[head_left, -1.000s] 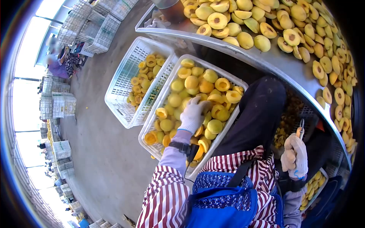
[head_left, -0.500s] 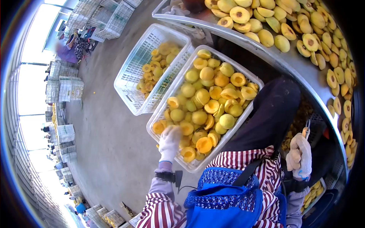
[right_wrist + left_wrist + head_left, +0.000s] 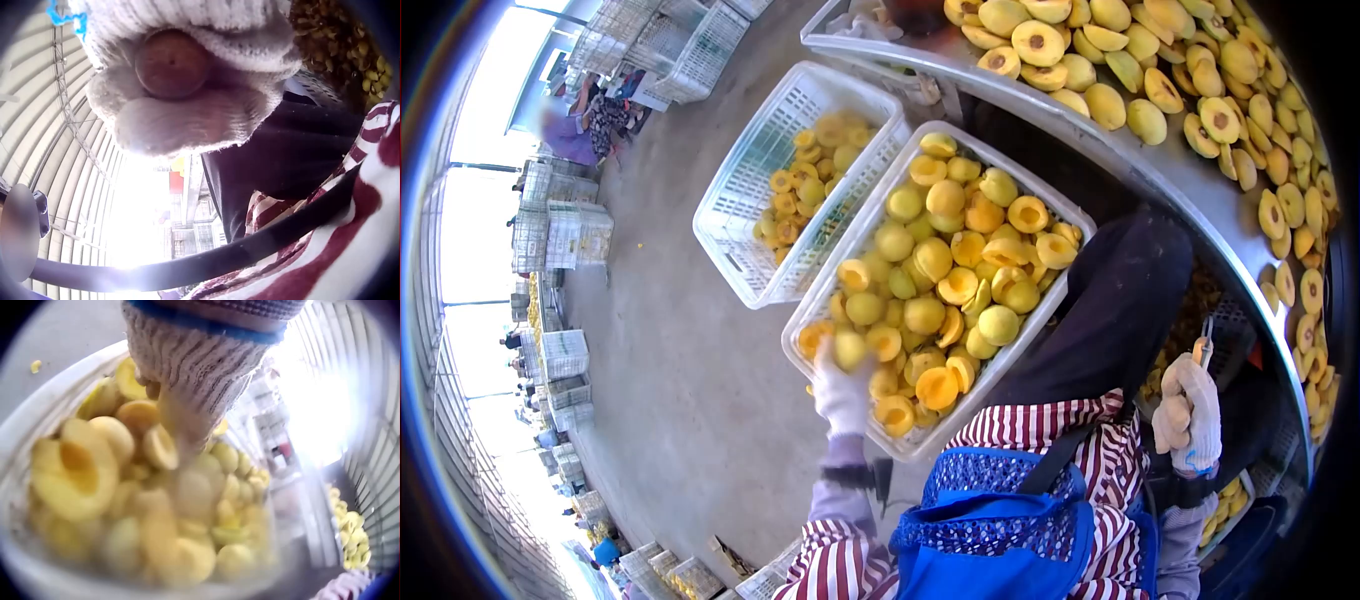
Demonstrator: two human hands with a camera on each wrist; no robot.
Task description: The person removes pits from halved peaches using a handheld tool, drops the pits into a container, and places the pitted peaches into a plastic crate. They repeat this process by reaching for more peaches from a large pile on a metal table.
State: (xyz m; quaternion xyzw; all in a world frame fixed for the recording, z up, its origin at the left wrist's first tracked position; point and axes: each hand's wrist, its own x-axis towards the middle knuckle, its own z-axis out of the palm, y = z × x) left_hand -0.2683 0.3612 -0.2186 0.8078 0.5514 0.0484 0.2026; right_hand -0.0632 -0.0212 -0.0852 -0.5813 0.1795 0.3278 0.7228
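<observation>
Curving across the top R, a big metal table (image 3: 1200,212) has lots of yellow table fruit (image 3: 1238,60) on it, mostly cut in half, & some bits show a brown pit. Next to it, a white near crate (image 3: 855,237) sits just L of the dark leg (image 3: 1110,290), tipped a bit in the head view. It's full of yellow, green & orange crate fruit (image 3: 933,257), some cut w/ a hole in the mid., some w/ the round side up. The white far crate (image 3: 735,195) is just beside it, on the side away from the leg, w/ less fruit in it.

A blue apron (image 3: 1005,540) is over the red & white striped shirt (image 3: 980,425). Both hands have white gloves on.

The L hand (image 3: 843,390) is over the near crate's near L corner. Its fingers & thumb pinch a round yellow fruit (image 3: 850,350); both look blurry. The R hand (image 3: 1187,410) is well apart from it, past the leg, under the table edge. Its fingers are curled tight round a sm. tool (image 3: 1202,350) w/ a wood handle. The tool's metal tip sticks up out of the glove, & the round wood end (image 3: 172,64) shows btwn the fingers in the R wrist view.
</observation>
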